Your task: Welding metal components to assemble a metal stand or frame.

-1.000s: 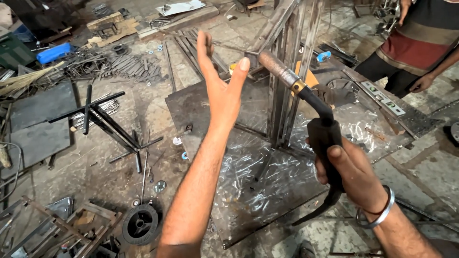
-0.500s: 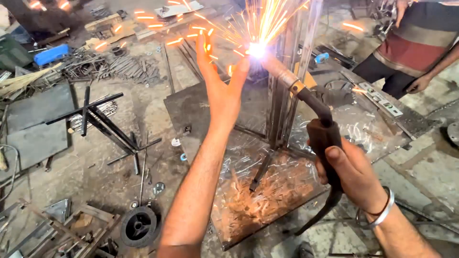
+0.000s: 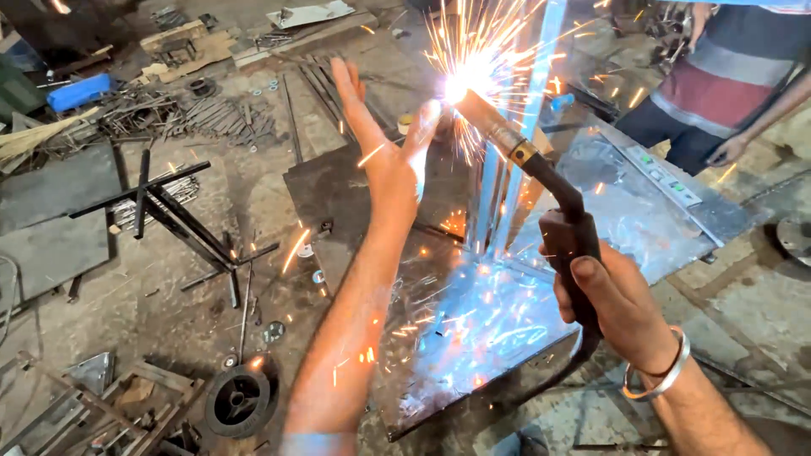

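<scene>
Fingers of the left hand are spread wide and straight, palm turned toward the right of the frame, holding nothing; the thumb tip sits just beside the bright arc at upper centre.

At the far left of the frame a blue block lies on the workshop floor, with a heap of thin steel rods to its right. Below them stands a black cross-shaped steel frame, and near the bottom left a round black wheel lies flat.

Moving to the middle, a dark steel plate lies on the floor behind the raised forearm. Sparks fan out from the weld point, where the nozzle of the welding torch meets an upright steel post (lit blue by the glare). The post rises from a shiny metal sheet that glows blue at lower centre.

Right of that, the right hand has its fingers wrapped tight around the torch's black handle, a metal bangle on the wrist. At the upper right another person in a striped shirt stands beside a grey box-shaped machine, one hand hanging near it.
</scene>
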